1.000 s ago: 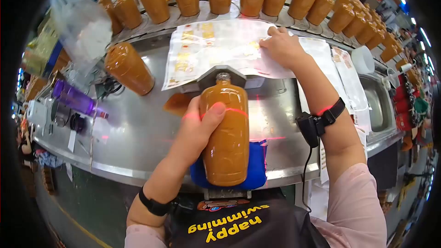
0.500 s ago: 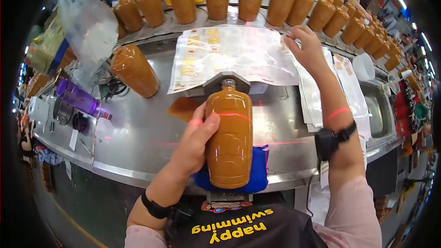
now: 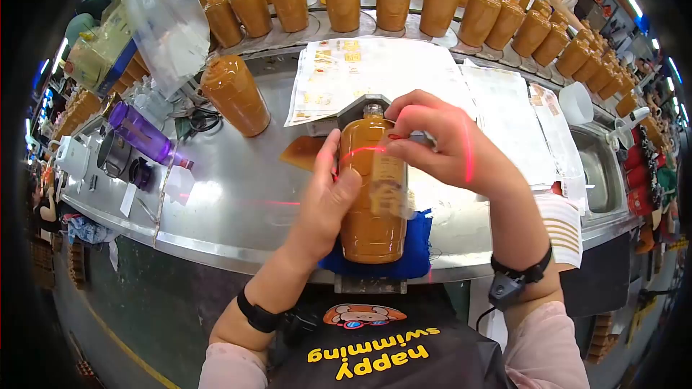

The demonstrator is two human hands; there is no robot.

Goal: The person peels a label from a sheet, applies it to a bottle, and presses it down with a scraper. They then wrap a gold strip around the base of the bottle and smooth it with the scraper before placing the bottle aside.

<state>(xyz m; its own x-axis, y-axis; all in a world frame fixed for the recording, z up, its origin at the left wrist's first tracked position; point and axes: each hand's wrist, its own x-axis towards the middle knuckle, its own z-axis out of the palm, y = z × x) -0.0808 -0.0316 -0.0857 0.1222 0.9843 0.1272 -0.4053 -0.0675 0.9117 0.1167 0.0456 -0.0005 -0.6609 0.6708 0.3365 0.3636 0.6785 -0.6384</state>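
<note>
Holding: one brown bottle (image 3: 371, 234), glossy, directly between the two sets of fingers, neck pointing away from the wearer. Left hand (image 3: 328, 202): fingers curved around the bottle's left flank, thumb laid on its front, grip moderately wide. Right hand (image 3: 447, 137): thumb and forefinger drawn narrow, pinching the upper end of a translucent decal (image 3: 389, 191) with gold and pale characters, motion-blurred, hanging below those fingertips in front of the bottle's right half; whether it touches the glaze cannot be told.

Item: grey angular bracket (image 3: 352, 110), around the bottle neck, just beyond the left fingertips.
Item: blue cloth (image 3: 418, 245), under the bottle's base, on the near side of both sets of fingers.
Item: brown flat piece (image 3: 300, 151), just left of the left fingertips.
Item: printed sheets (image 3: 389, 65), white with gold marks, beyond the right fingers.
Item: second bottle (image 3: 234, 97), brown, well left of the left fingers and farther out.
Item: purple bottle (image 3: 140, 133), lying tilted, farther left again.
Item: row of brown bottles (image 3: 342, 0), upright, far beyond both hands.
Item: white cup (image 3: 575, 103), well right of the right fingers.
Item: sink (image 3: 598, 166), right of the right fingers, past the cup.
Item: metal table (image 3: 231, 209), below and left of the left fingers.
</note>
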